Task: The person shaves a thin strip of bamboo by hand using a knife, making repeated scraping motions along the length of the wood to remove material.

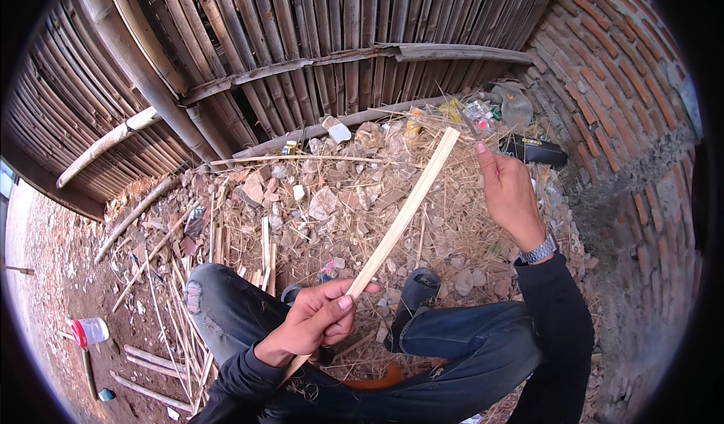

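My left hand is closed round the lower part of a pale, flat bamboo strip. The strip slants up and away to the right, its far end above the rubble, while its near end passes down by my left forearm. Right of that far end, my right hand is closed on a knife whose thin dark blade points up and away. The fist hides the handle. Blade and strip look close together; whether they touch I cannot tell.
Bamboo slats form a wall ahead, and a brick wall stands at the right. Rubble and straw cover the ground. A black box lies by the brick wall. Bamboo pieces and a red-lidded tub lie left.
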Demonstrator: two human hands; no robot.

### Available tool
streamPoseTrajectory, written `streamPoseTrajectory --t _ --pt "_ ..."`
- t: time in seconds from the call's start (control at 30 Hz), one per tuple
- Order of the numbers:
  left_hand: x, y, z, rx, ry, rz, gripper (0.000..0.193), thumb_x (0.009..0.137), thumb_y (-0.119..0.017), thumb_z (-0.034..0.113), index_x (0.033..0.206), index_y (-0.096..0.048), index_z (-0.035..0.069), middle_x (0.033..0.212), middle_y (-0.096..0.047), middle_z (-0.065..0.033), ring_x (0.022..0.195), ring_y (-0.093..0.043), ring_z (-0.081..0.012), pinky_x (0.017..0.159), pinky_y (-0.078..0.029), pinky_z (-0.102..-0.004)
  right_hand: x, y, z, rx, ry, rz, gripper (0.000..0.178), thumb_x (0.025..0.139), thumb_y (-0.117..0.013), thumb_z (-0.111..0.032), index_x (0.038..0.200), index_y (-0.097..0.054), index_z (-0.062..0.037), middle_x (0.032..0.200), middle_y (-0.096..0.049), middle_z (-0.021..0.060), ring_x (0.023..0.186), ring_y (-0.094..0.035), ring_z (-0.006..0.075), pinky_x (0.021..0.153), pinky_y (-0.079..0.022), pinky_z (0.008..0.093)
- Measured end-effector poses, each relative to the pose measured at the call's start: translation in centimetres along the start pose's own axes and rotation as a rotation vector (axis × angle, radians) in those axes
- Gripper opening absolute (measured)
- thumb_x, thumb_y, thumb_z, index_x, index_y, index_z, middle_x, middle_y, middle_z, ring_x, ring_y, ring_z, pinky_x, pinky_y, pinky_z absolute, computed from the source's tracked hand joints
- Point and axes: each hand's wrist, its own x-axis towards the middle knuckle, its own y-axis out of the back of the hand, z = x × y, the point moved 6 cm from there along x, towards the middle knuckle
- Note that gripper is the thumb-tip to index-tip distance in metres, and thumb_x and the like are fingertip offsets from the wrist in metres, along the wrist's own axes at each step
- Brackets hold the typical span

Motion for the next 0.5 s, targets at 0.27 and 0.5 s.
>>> streamPoseTrajectory --t 0.27,0.5 --pt "1.1 1.5 -0.7 0.058 0.043 0.116 0.043 0.113 -0.041 0.022 0.151 -0.045 0.003 0.062 -0.043 0.0026 0.049 -0.034 -0.0037 0.047 -0.029 -0.0205 -2.2 0.9 -3.8 0.523 0.116 -0.020 0.031 0.102 -0.064 -0.031 0.095 -0.068 -0.0007 0.067 -0.055 -0.0016 0.062 -0.048 0.0061 0.054 -0.036 0.0301" --pt "0.5 -0.5 -0.5 0.145 0.120 -0.032 0.043 0.112 -0.042 0.020 0.148 -0.045 -0.003 0.062 -0.054 -0.0047 0.046 -0.040 -0.0061 0.046 -0.033 -0.0211 -1.4 0.1 -2.9 0.741 -0.022 0.027 0.024 0.097 -0.072 -0.022 0.107 -0.070 0.0002 0.069 -0.057 -0.0018 0.063 -0.047 0.0031 0.056 -0.036 0.0236"
